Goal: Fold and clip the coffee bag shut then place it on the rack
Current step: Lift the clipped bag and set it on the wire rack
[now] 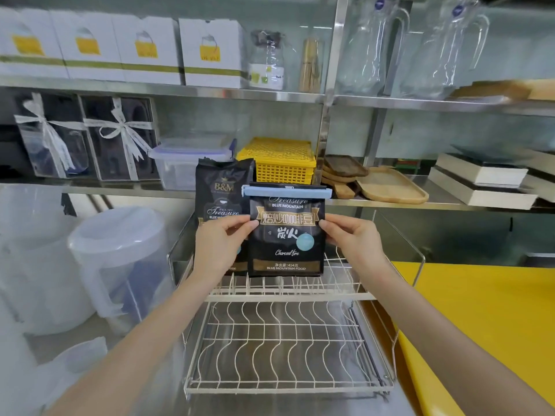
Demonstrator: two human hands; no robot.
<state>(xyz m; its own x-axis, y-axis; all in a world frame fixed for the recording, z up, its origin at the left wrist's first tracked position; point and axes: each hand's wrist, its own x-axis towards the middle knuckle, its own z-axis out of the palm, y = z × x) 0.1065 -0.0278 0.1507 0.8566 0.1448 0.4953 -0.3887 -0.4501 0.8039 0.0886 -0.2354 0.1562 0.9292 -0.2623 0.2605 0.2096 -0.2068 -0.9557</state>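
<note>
coffee bags: 2 on rack point(288, 298) | one clipped point(286, 235) | hands: 2 gripping

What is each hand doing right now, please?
Left hand: closed on the left edge of the clipped coffee bag.
Right hand: closed on the same bag's right edge.

— Shelving? 
— Stainless steel shelving point(168, 91) spans the back, in two bays split by an upright post point(338, 55). A pale green wall point(510, 64) shows behind it.

— Upper shelf? 
— White boxes point(210, 52) along its left end; clear pitchers point(375, 46) at the right.

— Lower shelf? 
— A yellow basket point(279, 160) by the post, wooden trays point(390, 184) to its right, ribboned gift boxes point(87, 136) at the left end.

— Counter? 
— Steel, with a yellow surface point(480, 310) along its right edge and a white plastic jug point(120, 256) at the left.

— Light? 
— Even, diffuse.
</note>
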